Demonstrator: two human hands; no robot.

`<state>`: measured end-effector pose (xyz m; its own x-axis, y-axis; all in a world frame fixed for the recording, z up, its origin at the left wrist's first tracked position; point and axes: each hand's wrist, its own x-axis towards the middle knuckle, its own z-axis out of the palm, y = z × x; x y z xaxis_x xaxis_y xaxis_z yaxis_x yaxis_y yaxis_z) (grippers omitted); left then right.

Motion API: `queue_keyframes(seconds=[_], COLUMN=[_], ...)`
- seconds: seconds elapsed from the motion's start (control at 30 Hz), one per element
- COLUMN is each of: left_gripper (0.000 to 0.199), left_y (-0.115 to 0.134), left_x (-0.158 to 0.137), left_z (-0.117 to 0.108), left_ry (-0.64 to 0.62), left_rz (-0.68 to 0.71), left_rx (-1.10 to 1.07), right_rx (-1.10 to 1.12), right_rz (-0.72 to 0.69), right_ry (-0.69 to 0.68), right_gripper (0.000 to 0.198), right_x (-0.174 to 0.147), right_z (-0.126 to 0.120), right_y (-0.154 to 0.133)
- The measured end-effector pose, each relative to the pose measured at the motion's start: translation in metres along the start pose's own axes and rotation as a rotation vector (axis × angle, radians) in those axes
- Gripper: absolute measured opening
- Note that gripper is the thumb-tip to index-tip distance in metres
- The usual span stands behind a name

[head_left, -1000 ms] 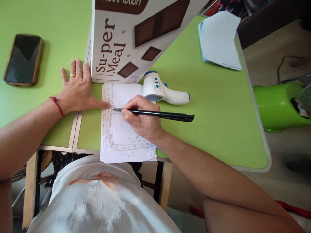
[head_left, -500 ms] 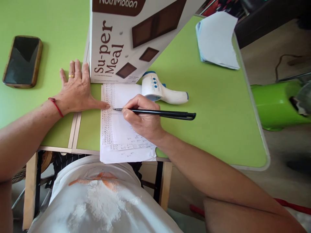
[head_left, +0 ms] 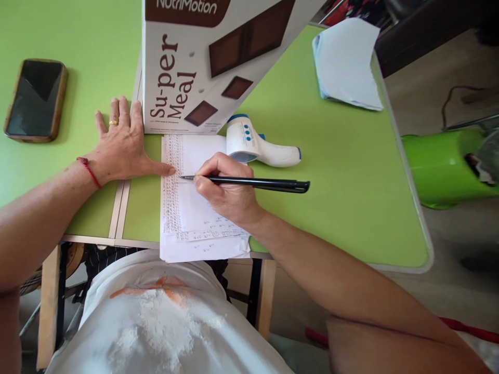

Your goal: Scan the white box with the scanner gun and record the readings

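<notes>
Sheets of white paper [head_left: 195,156], with dense handwriting down the left side, lie at the table's near edge. A black pen [head_left: 268,183] is pinched in my right hand [head_left: 228,189], its tip at the written columns. That hand rests on the paper. My left hand [head_left: 121,148] lies flat with fingers spread, the thumb stretched onto the paper's left margin. It wears a gold ring and a red string bracelet. Just beyond the paper stands a white and brown box [head_left: 171,104]. Its lower edge meets the top of the sheets.
A white infrared thermometer [head_left: 261,145] lies right of the box. A phone [head_left: 36,98] in a brown case sits far left on the green table [head_left: 331,208]. Folded paper [head_left: 346,65] lies at the back right. A green bin [head_left: 444,166] is beyond the right edge.
The pen's rear end has shifted very slightly left, and its tip also sits a touch further left and lower. My left hand has stayed in place.
</notes>
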<state>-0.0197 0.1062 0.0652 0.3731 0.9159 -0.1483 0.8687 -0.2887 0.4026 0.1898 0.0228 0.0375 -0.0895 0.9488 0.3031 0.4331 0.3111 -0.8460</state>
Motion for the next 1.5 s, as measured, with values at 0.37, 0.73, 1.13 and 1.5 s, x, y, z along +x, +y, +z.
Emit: queue_keyframes(seconds=[0.37,0.73,1.13,1.5], left_gripper=[0.149,0.149,0.151,0.151], left_y=[-0.001,0.005,-0.004,-0.005], left_x=[0.0,-0.001,0.003,0.003], left_z=[0.001,-0.003,0.002,0.001], left_ry=[0.002,-0.032,-0.005,-0.006], left_rz=[0.0,-0.03,0.001,0.014], left_rx=[0.003,0.023,-0.026,-0.028], right_rx=[0.041,0.043,0.005,0.001], right_rz=[-0.023,-0.099,-0.086,-0.114], right_ry=[0.045,0.052,0.075,0.107], right_gripper=[0.018,0.02,0.023,0.023], right_x=[0.0,-0.001,-0.001,0.0], right_z=[0.001,0.001,0.001,0.001], right_y=[-0.001,0.002,0.003,0.004])
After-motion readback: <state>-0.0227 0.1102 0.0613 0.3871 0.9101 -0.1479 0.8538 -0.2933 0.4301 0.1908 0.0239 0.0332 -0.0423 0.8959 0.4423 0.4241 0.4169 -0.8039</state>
